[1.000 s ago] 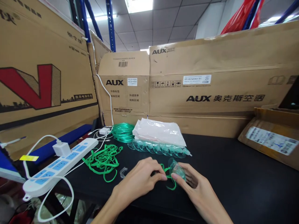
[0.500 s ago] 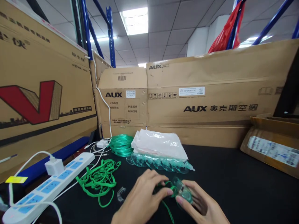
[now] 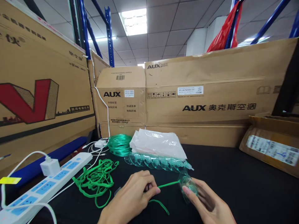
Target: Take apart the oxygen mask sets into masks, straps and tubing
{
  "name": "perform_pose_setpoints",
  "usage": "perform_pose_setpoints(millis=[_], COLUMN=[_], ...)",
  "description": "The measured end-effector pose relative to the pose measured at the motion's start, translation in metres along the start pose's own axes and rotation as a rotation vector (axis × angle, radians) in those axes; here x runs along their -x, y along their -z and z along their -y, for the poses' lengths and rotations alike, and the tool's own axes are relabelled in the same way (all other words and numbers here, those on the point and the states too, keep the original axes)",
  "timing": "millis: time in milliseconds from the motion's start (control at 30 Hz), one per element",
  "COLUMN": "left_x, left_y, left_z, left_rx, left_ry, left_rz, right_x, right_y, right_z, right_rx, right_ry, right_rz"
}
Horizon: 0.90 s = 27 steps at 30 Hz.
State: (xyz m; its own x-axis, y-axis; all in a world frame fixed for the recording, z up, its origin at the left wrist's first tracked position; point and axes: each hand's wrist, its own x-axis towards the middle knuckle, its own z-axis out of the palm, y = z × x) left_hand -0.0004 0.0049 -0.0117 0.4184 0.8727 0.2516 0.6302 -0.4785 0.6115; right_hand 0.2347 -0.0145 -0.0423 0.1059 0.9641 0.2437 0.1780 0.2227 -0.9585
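My right hand [image 3: 207, 200] grips a small translucent green oxygen mask [image 3: 189, 188] between thumb and fingers. A green elastic strap [image 3: 168, 184] runs taut from the mask's left side to my left hand [image 3: 133, 197], which pinches it between thumb and forefinger. The strap's loose end [image 3: 161, 206] hangs below that hand. Just beyond my hands, a row of nested clear green masks [image 3: 156, 162] lies on the black table. To the left is a tangled heap of green elastic straps [image 3: 95, 180]. A small clear piece beside my left hand is mostly hidden.
White plastic bags [image 3: 158, 143] lie behind the nested masks, next to a coil of green tubing [image 3: 120, 144]. A white power strip [image 3: 46, 186] with cables lies at left. Large cardboard boxes [image 3: 198, 102] wall off the back; an opened carton [image 3: 271, 146] stands at right.
My left hand has moved left, away from the mask, drawing the strap out straight between the hands. My right hand with the mask has shifted slightly right.
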Motion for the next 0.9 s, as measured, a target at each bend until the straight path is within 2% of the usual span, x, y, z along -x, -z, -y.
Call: perform_pose_setpoints(millis=[167, 267, 467, 533, 633, 700, 767, 900], left_x=[-0.002, -0.004, -0.002, -0.002, 0.000, 0.001, 0.003, 0.008], left_y=[0.002, -0.001, -0.007, -0.003, 0.007, 0.015, 0.021, 0.028], left_z=[-0.009, -0.013, -0.011, -0.009, -0.006, -0.004, -0.003, -0.002], left_rx=[0.049, 0.048, 0.063, 0.056, 0.053, 0.064, 0.080, 0.055], left_ry=[0.009, -0.001, -0.080, -0.093, -0.071, -0.058, -0.063, -0.060], left_rz=[-0.043, -0.053, -0.013, 0.002, 0.015, 0.046, 0.083, 0.070], right_x=[0.001, 0.002, 0.003, 0.002, -0.001, -0.003, -0.003, -0.003], right_y=[-0.005, -0.008, -0.008, -0.006, 0.000, 0.002, 0.002, -0.003], right_z=[-0.002, -0.002, -0.003, -0.006, -0.010, -0.010, -0.008, -0.005], right_rx=[0.152, 0.225, 0.229, 0.185, 0.075, 0.040, 0.060, 0.132], right_ry=[0.080, 0.124, 0.141, 0.119, 0.060, 0.039, 0.037, 0.059], right_rz=[0.137, 0.169, 0.210, 0.155, -0.095, -0.196, -0.160, -0.067])
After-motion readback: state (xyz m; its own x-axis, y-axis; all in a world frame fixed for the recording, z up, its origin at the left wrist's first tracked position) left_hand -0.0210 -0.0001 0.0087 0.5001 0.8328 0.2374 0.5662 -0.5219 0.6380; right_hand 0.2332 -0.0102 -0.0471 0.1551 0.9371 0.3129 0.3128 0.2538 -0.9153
